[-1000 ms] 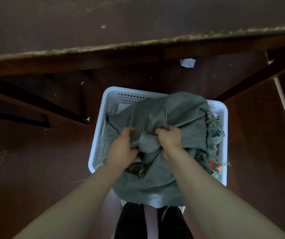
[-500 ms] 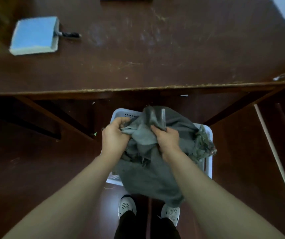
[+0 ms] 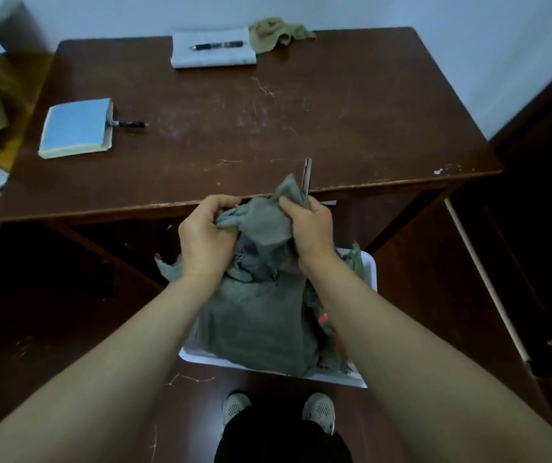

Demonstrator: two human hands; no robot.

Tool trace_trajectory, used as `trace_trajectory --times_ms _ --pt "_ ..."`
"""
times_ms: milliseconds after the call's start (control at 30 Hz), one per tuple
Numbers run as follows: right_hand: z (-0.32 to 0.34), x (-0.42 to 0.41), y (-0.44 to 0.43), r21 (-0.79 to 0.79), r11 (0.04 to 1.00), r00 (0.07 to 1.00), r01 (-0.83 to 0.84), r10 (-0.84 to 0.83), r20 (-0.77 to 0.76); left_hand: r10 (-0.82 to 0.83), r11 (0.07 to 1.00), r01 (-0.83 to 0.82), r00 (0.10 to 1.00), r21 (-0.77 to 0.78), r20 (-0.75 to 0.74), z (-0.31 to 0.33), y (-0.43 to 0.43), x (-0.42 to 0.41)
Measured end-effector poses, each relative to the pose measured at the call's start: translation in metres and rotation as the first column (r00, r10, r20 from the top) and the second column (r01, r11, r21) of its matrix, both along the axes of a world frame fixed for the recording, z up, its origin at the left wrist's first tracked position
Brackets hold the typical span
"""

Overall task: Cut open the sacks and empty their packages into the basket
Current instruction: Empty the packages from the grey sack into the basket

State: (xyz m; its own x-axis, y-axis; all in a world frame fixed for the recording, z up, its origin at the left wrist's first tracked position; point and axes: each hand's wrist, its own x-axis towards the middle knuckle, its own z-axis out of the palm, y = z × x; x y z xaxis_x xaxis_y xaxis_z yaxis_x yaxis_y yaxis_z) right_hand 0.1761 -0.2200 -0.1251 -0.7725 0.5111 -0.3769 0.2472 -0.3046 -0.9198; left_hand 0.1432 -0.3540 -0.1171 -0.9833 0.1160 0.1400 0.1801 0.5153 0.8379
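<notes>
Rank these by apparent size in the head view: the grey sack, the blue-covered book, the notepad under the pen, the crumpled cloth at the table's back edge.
1. grey sack, though it is nearer the camera
2. blue-covered book
3. notepad
4. crumpled cloth

The book and notepad look close; the notepad lies farther away, so that order is unsure.

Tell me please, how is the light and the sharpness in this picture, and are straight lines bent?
Head view: dim, bluish light; the floor under the table is nearly black. The far left corner is blurred, while the left hand, right hand and grey sack are fairly sharp. The wide lens bows the table edges.
</notes>
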Motion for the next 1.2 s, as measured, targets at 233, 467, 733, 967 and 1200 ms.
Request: trace_trajectory --times_ms 233,467,733,967,1200 --pt "0.007 0.003 0.020 0.068 0.998 1.000 0.019 -0.020 0.021 -0.030 1.000 0.030 1.000 0.009 -0.001 0.023 0.013 -0.001" --pt "0.019 -0.008 0.030 0.050 0.997 0.998 0.062 -0.061 -0.020 -0.039 0.996 0.047 0.994 0.075 -0.103 0.036 0.024 -0.005" --pt "-0.050 0.032 0.035 -0.403 0.890 0.964 -0.212 0.258 0.062 -0.101 0.994 0.111 0.920 -0.006 0.379 -0.020 0.021 -0.001" --pt "-0.103 0.029 0.005 -0.311 0.872 0.848 -0.378 0.461 0.262 -0.224 0.969 0.060 0.630 0.241 0.744 -0.070 0.020 0.016" --pt "-0.159 0.054 0.008 -0.208 0.935 0.803 -0.286 0.352 0.480 0.107 0.963 -0.267 0.505 0.037 0.856 -0.141 -0.044 -0.023"
